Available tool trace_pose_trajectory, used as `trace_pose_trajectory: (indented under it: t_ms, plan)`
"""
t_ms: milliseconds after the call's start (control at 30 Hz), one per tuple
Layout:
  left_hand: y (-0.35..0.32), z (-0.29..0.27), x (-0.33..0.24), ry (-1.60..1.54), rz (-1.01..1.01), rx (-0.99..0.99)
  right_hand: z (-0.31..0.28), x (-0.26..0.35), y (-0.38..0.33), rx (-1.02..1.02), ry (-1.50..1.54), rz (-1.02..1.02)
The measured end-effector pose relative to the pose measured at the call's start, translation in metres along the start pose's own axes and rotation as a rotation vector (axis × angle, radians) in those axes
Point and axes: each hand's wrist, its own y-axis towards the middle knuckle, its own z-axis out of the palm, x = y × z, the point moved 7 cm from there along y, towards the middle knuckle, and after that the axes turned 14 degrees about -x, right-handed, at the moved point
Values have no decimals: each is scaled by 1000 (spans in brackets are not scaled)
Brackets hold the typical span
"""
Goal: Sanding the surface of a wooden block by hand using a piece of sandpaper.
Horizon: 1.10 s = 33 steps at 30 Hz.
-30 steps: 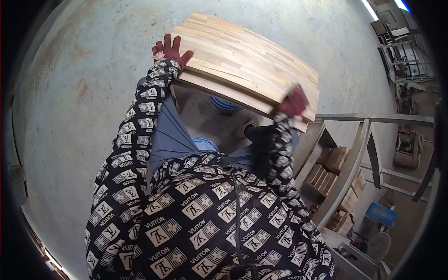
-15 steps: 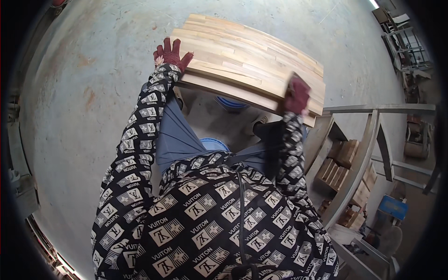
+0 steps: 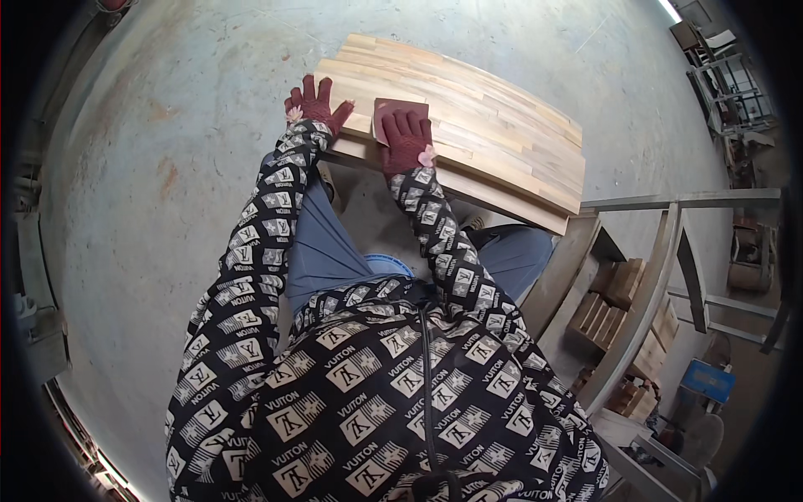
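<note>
A pale jointed-wood panel (image 3: 493,121) lies across in front of me, one of a stack whose lower board (image 3: 510,203) shows along the near edge. My left hand (image 3: 313,105), in a dark red glove, rests on the panel's left end with its fingers spread. My right hand (image 3: 407,140), gloved alike, presses a reddish-brown sheet of sandpaper (image 3: 401,105) flat on the panel near its front edge. Its fingers lie over the sheet and hide the sheet's middle. The two hands are a short way apart.
A grey metal frame (image 3: 672,226) stands close by the panel's right end. Wooden pallet-like pieces (image 3: 600,322) sit within it, and a blue box (image 3: 708,381) lies farther right. Between my legs is a round blue rim (image 3: 390,264). Concrete floor (image 3: 167,209) spreads to the left.
My right hand has swept left along the panel with the sandpaper, from its right end to near my left hand. The left hand stays at the panel's left end.
</note>
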Motion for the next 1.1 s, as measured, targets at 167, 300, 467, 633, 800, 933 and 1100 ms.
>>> trace_pose_trajectory:
  t_ms: [167,300,467,633,800,933,1100]
  plan:
    - [14,-4,-26,-35,44,-2,-74,-158,-51,-251,-187,227]
    - [13,-17,-28,-68,42,-17,-179,-263,-113,-524,-361,232]
    - [15,-23,-36,-99,58,-24,-176,-309,-114,-439,-478,388]
    - [25,-25,-55,-111,79,-15,-54,-166,2,-572,-484,48]
    - [12,-11,-27,-41,30,-6,-26,-66,35,-215,-187,-21]
    - [14,-9,-32,-84,40,7,-87,-168,-10,-407,-205,69]
    - [14,-15,-28,-106,53,-75,-192,-313,-77,-387,-359,269]
